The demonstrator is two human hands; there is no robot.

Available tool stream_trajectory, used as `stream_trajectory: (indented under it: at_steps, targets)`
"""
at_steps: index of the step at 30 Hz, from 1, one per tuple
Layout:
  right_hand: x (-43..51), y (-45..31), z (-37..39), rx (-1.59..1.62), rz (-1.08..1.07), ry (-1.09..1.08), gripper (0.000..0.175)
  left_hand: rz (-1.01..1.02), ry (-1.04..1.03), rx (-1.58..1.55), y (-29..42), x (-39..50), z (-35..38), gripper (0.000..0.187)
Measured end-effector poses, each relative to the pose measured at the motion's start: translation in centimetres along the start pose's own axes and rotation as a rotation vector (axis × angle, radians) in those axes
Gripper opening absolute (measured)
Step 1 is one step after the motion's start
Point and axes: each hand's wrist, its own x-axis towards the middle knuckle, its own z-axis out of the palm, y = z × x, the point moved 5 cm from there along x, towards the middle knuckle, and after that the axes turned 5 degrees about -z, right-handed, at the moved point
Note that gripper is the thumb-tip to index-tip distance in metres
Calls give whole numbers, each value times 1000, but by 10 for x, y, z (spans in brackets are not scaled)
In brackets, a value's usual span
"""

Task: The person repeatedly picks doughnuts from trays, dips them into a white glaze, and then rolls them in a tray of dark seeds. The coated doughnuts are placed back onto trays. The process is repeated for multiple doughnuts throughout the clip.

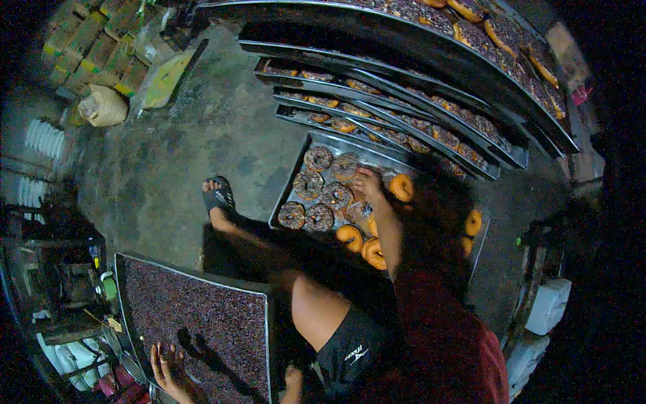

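Note:
My left hand (pixel 169 366) rests low over a metal tray of dark chocolate sprinkles (pixel 202 308), fingers apart, nothing visible in them. A faint curved edge lies beside it in the sprinkles. What seems to be my right hand (pixel 292 379) is at the tray's right side near the picture's bottom, dim and partly cut off; its fingers are unclear. To the upper right, a co-worker's hand (pixel 367 184) reaches over a metal tray (pixel 288 187) of sprinkle-coated doughnuts (pixel 319 217) and plain ones (pixel 349 238).
The co-worker's maroon shirt (pixel 449 328), dark hair and outstretched leg fill the middle and right. Stacked trays (pixel 323 91) of coated doughnuts stand at the top. Cartons (pixel 96 45) and a sack (pixel 103 106) lie at the upper left; a sandalled foot (pixel 218 194) is on the concrete floor.

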Motion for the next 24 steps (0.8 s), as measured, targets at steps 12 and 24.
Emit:
stream_trajectory:
  at_steps: [12, 24]
  targets:
    - [-81, -114, -89, -1003, -593, 252, 77, -12, 30, 39, 2, -28, -11, 44]
    - [-206, -151, -5, -1126, -249, -12, 97, 23, -54, -58, 5, -75, -17, 42]
